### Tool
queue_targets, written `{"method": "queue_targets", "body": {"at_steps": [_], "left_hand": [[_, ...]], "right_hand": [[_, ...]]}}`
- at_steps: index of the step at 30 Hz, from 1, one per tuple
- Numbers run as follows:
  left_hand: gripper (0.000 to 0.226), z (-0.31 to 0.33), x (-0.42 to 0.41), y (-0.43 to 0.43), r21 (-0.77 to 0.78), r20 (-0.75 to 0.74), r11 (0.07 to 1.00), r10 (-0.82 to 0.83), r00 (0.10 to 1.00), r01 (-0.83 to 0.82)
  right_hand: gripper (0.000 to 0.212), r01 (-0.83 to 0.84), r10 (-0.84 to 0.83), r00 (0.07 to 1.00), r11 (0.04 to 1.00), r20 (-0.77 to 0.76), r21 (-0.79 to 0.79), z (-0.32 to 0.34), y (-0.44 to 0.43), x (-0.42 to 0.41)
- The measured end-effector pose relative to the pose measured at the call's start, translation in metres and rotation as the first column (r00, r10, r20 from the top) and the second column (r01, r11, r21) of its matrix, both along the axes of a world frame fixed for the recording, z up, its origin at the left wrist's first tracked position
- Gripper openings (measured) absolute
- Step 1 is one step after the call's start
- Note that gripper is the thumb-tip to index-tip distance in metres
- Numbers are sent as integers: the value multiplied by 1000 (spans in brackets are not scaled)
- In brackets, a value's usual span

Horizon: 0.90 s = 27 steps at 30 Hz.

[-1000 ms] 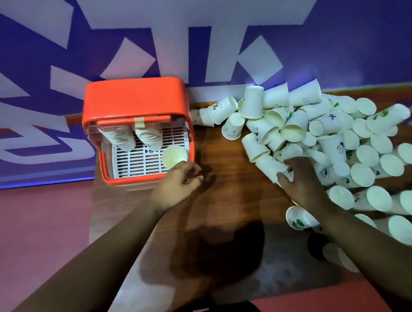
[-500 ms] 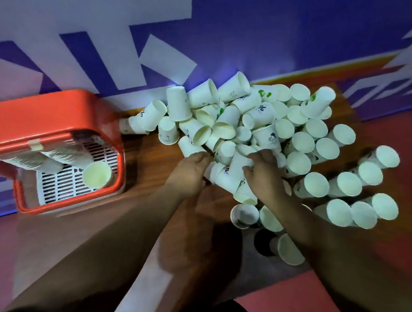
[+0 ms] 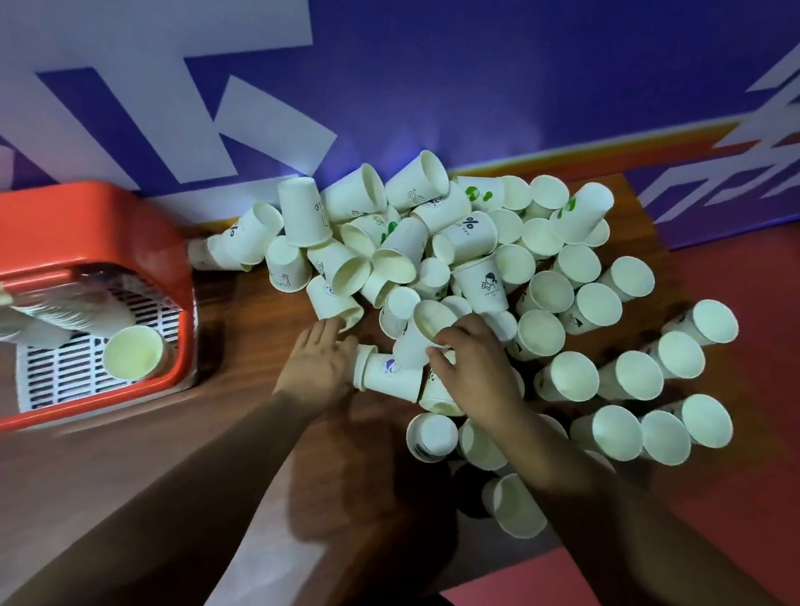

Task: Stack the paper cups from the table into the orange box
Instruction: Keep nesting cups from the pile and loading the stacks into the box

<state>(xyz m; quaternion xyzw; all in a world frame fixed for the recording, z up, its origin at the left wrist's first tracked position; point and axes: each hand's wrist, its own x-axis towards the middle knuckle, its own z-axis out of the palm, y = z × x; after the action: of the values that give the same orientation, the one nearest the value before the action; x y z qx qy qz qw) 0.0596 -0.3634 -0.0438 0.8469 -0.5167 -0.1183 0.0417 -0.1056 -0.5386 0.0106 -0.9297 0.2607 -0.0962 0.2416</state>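
A big heap of white paper cups [image 3: 490, 262] lies on the wooden table [image 3: 250, 317], some upright and many tipped over. The orange box [image 3: 68, 227] lies on its side at the left with its open front toward me. It holds stacked cups [image 3: 45, 317] and one cup mouth [image 3: 132, 352] facing out. My right hand [image 3: 477, 366] pinches the rim of a tilted cup [image 3: 420, 329] at the heap's near edge. My left hand [image 3: 318, 368] rests palm down, fingers extended, against the rim of a cup lying sideways [image 3: 388, 375].
A blue and white patterned wall [image 3: 411, 59] runs right behind the table. A white slotted grid [image 3: 69, 368] lines the box. Red floor [image 3: 754, 312] shows to the right and below the table edge. More upright cups [image 3: 620, 431] stand near the table's right front corner.
My left hand left the box opening and came over to the heap. My right hand closed on a cup. The view swung right, so the box now sits at the left edge.
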Motion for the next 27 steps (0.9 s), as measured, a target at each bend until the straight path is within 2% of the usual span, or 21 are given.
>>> {"method": "queue_targets", "body": {"at_steps": [3,6,8,11,15,17,21,27], "left_hand": [[65,5,9,19,-61,-65,997,38,997,-42],[67,18,19,44,-101,-235,982,131,963,-159],[71,27,26,62,-145,-341,951,212,916,-274],[72,42,36,91,-239,-532,844,300,792,-480],[57,72,46,131,-340,-738,661,253,625,-669],[53,84,52,155,-351,-783,567,258,566,-745],[60,94,76,207,-415,-789,424,274,550,-805],[64,84,106,239,-405,-830,308,270,488,-861]], "right_hand": [[20,44,-49,994,998,94,52,13,1,0],[13,47,-65,981,994,182,99,26,5,5],[12,38,-63,983,988,172,147,34,11,15],[11,12,-38,991,982,132,190,37,33,37],[11,3,-21,996,979,87,203,47,80,74],[18,-26,1,994,973,106,230,55,106,90],[49,-71,26,989,949,148,306,65,153,120],[68,-68,22,990,937,138,342,66,196,149]]}}
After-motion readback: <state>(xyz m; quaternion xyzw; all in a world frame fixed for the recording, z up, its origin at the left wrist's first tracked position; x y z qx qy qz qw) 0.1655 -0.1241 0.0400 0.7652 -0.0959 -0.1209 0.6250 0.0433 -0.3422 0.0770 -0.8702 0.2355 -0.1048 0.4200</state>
